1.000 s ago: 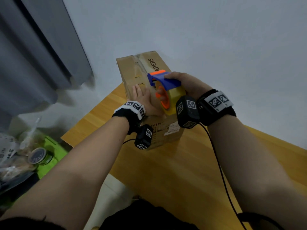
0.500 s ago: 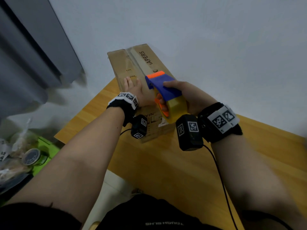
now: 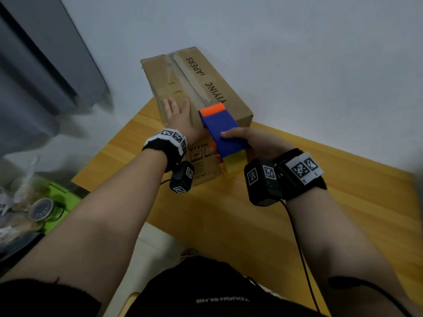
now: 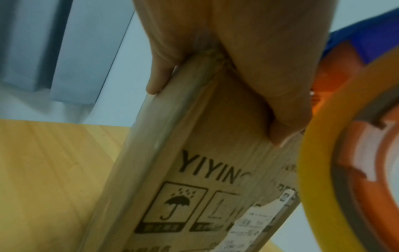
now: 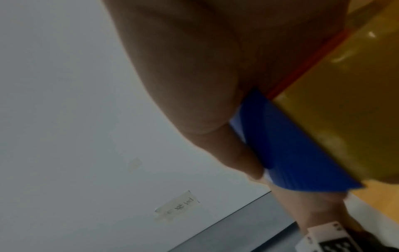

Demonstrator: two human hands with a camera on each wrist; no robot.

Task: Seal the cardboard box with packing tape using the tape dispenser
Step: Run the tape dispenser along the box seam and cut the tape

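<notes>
The cardboard box (image 3: 196,106) is being kept on the wooden table (image 3: 343,202), with its far end close to the white wall (image 3: 297,53). The box is being pressed down by the left hand (image 3: 180,121), which is lying flat on the top with the fingers straight and close together, pointing toward the far end. In the left wrist view the thumb (image 4: 159,80) is being hooked over the near edge of the box, just above the printed letters and the umbrella sign. The tape dispenser (image 3: 223,129) is being held by the right hand (image 3: 254,143), with the thumb on top of the blue cover and the other fingers curled round its side. The orange front end of the dispenser is sitting just beside the left fingers, over the middle seam of the box. The yellow roll of packing tape (image 3: 235,162) is hanging under the blue cover, by the near end of the box. Shiny tape is showing along the seam past the left fingertips.
</notes>
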